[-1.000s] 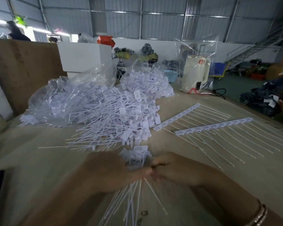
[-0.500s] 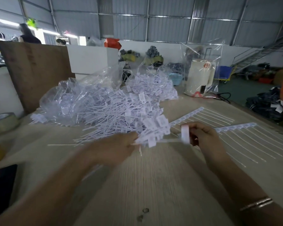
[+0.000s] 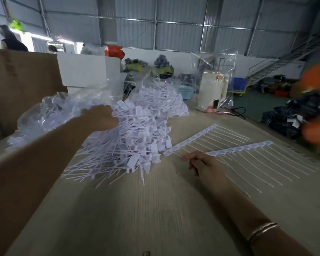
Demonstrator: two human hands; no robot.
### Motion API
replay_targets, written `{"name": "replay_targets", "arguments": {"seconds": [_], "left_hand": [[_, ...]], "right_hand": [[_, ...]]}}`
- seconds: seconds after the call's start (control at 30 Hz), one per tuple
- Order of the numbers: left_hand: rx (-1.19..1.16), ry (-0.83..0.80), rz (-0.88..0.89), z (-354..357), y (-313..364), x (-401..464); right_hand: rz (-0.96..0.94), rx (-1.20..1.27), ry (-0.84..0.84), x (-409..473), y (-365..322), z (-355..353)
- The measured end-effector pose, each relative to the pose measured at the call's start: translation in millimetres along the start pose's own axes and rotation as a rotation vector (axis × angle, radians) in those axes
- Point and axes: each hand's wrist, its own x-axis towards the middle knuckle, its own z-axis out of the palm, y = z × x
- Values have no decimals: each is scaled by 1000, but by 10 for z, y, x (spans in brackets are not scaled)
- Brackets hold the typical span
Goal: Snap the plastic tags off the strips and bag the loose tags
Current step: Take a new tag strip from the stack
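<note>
Left hand (image 3: pixel 100 118) reaches forward, fingers curled; right hand (image 3: pixel 205 164) lies low, fingers loosely bent.

Hands: two. Left hand (image 3: pixel 100 118) at 10 o'clock, right hand (image 3: pixel 203 164) at 4 o'clock of centre.
Strips with tags attached: two. Far strip (image 3: pixel 189 140) and near strip (image 3: pixel 238 147), lying side by side at 3 o'clock.
Loose tags: one heap (image 3: pixel 135 137), pieces too many and too tangled to count.
Clear bags on the table: one bag (image 3: pixel 50 109) at 9 o'clock; whether a second lies behind the heap cannot be told.
Bracelets: one bracelet (image 3: pixel 262 230) at 5 o'clock, on the right wrist.
Table: one table (image 3: pixel 137 218).
</note>
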Motion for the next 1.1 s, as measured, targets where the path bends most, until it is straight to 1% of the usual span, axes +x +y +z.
{"name": "replay_targets", "arguments": {"seconds": [0.1, 0.13, 0.17, 0.2, 0.27, 0.3, 0.33, 0.37, 0.4, 0.43, 0.53, 0.63, 0.7, 0.77, 0.87, 0.93, 0.97, 1.03, 1.1], "left_hand": [[-189, -49, -136, -133, -3, -47], [-227, -19, -169, -192, 34, -102], [-210, 61, -182, -232, 94, -187], [-174, 192, -162, -247, 171, -299], [-189, 516, -2, -193, 387, -618], [-240, 606, 110, -123, 506, -811], [-275, 627, 225, -34, 619, -1004], [-285, 592, 328, 77, 712, -1179], [-268, 530, 409, 194, 787, -1327], [-226, 471, 474, 309, 846, -1450], [-126, 342, 596, 623, 936, -1664], [-124, 239, 622, 869, 920, -1729], [-158, 220, 622, 954, 875, -1714], [-207, 221, 627, 978, 842, -1688], [-227, 236, 639, 987, 817, -1662], [-247, 252, 656, 1002, 822, -1660], [-262, 257, 665, 1003, 824, -1659], [-309, 254, 670, 1006, 824, -1647], [-400, 235, 651, 1001, 821, -1619]], "right_hand": [[-16, -51, 2, 21, -3, 2], [-22, -63, 3, 22, -15, 2], [-26, -62, 2, 18, -33, 0], [-26, -54, 7, 6, -53, 2], [-17, -39, 57, -8, -72, -7], [-4, -16, 108, -6, -73, -23], [15, 9, 170, 5, -75, -45], [30, 7, 229, 31, -72, -75], [33, -53, 260, 73, -77, -116], [23, -173, 250, 133, -81, -169], [-17, -617, 70, 392, -60, -379], [4, -1005, -121, 594, 32, -568], [-3, -1180, -237, 667, 105, -621], [-54, -1289, -316, 720, 163, -625], [-176, -1356, -310, 786, 210, -651], [-247, -1335, -267, 833, 203, -703], [-284, -1286, -231, 858, 177, -731], [-376, -1110, -115, 896, 57, -783], [-445, -994, 2, 923, -135, -825]]}}
